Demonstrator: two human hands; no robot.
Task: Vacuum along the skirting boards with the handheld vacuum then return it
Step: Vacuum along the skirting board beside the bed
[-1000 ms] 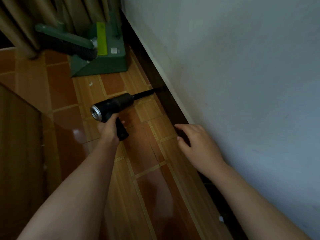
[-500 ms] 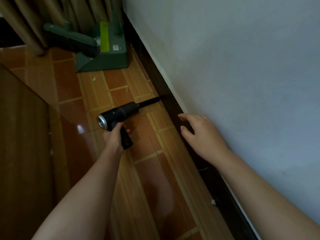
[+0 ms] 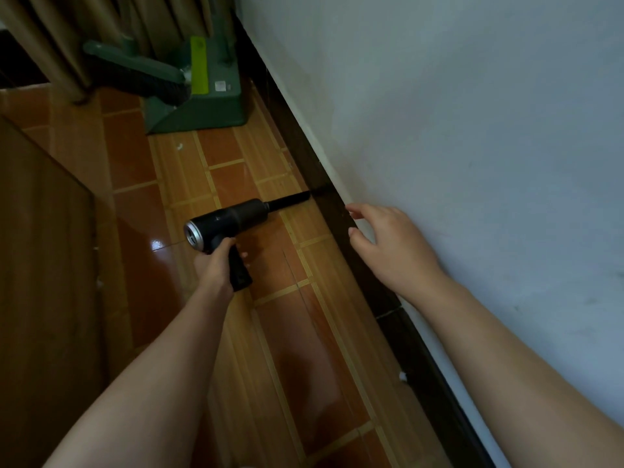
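Glossy reddish floor tiles point(image 3: 277, 366) run under me beside a dark skirting board point(image 3: 368, 275) at the foot of a pale wall point(image 3: 472, 130). Closest to me, a white speck point(image 3: 402, 375) lies right at the board's base, nearer than the nozzle; I judge it will need a pass back. My left hand point(image 3: 219, 265) has its fingers curled round the grip of the handheld vacuum point(image 3: 233, 219), which hangs just above the tiles. My right hand point(image 3: 388, 244) holds nothing, its fingers loosely spread by the board's top edge; whether they touch the wall I cannot tell. The nozzle point(image 3: 290, 200) points at the board, its tip at or just short of it. To do this well I should hold that tip low in the corner and draw it slowly along. Farther on, a white scrap point(image 3: 180, 146) sits out on the tiles. Beyond it a green dustpan point(image 3: 202, 106) with its brush point(image 3: 141, 72) stands close to the board's far stretch.
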